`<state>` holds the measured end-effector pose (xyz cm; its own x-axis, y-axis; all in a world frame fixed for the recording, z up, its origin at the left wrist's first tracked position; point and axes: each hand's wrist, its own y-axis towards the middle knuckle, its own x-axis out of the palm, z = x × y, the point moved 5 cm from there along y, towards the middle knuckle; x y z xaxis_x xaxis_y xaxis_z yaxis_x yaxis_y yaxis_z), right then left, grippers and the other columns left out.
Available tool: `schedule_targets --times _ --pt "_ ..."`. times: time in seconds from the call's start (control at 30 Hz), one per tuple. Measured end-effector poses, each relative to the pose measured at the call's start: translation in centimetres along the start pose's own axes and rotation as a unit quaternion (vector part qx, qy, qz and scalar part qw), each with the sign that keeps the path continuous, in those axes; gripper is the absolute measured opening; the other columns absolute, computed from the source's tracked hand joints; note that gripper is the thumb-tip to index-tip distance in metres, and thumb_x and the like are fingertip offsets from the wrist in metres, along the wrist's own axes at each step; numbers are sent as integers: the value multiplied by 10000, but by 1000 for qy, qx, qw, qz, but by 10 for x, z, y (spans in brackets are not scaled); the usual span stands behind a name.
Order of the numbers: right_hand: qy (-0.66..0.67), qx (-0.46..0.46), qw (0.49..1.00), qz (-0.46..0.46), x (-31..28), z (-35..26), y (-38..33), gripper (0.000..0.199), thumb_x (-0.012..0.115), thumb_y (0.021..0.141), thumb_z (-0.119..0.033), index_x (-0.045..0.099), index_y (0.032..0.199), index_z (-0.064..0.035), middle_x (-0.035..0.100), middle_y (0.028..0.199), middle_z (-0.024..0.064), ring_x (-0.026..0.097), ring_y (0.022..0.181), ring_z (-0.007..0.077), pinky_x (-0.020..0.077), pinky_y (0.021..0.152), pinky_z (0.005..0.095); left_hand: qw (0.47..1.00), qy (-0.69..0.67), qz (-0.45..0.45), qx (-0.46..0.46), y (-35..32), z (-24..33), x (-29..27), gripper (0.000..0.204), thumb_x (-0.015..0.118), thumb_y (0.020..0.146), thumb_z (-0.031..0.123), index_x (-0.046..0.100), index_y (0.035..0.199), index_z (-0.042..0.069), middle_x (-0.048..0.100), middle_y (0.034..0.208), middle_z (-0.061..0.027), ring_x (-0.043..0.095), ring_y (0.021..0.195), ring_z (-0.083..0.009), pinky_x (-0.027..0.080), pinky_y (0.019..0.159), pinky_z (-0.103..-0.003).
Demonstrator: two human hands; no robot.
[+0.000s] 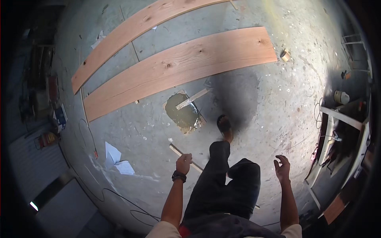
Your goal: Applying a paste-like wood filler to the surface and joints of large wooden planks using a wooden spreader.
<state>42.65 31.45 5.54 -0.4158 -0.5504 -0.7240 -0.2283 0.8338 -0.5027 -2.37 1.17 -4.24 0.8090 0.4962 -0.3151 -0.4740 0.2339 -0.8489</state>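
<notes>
My left hand (183,163), with a dark band at the wrist, hangs with its fingers curled in. Whatever it may hold is hidden. Behind it in the picture runs a thin wooden strip (174,149), which passes behind my legs; I cannot tell whether the hand touches it. My right hand (282,168) is held out to the right over the floor, fingers apart and loosely bent, with nothing in it. Ahead lies a long wooden board (186,65), and past it a second long board (127,39). A flat stick (193,98) rests across a wet grey-green patch (178,113).
Folded white papers (119,158) lie at the left, near a cable (115,194). A roll of tape (285,55) sits beyond the near board's right end. On the right are a white jug (341,97) and a wooden frame (341,118). My foot (224,125) is ahead.
</notes>
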Motion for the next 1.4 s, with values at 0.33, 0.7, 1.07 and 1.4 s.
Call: schedule_targets --times 0.33,0.7,1.07,1.4 --pt "-63 -232 956 -169 51 -219 207 277 717 863 -101 701 1137 -61 711 1132 147 655 1095 348 533 942 421 951 -273 104 -98 -34 -32 32 335 587 1004 282 653 1134 -20 736 986 -153 738 825 -240 567 677 -307" --pt "-205 -429 805 -355 238 -334 336 227 693 843 -158 701 1053 -71 712 1010 121 684 1002 325 518 898 455 850 -312 388 -175 -67 5 67 419 623 1004 334 592 1190 -40 722 932 -172 710 710 -233 578 608 -311" --pt "-250 -686 616 -296 507 -253 431 704 811 750 -370 575 1359 -107 597 1190 102 590 1117 307 497 908 446 877 18 191 440 117 226 138 314 813 819 124 709 1100 31 731 1066 -97 720 1002 -281 600 889 -413" --pt "-333 -715 543 -289 553 -275 428 282 547 866 -74 561 1128 32 596 989 254 649 861 434 552 728 510 791 -42 384 474 113 168 124 325 851 768 135 727 1029 -15 745 927 -142 751 875 -299 611 793 -393"
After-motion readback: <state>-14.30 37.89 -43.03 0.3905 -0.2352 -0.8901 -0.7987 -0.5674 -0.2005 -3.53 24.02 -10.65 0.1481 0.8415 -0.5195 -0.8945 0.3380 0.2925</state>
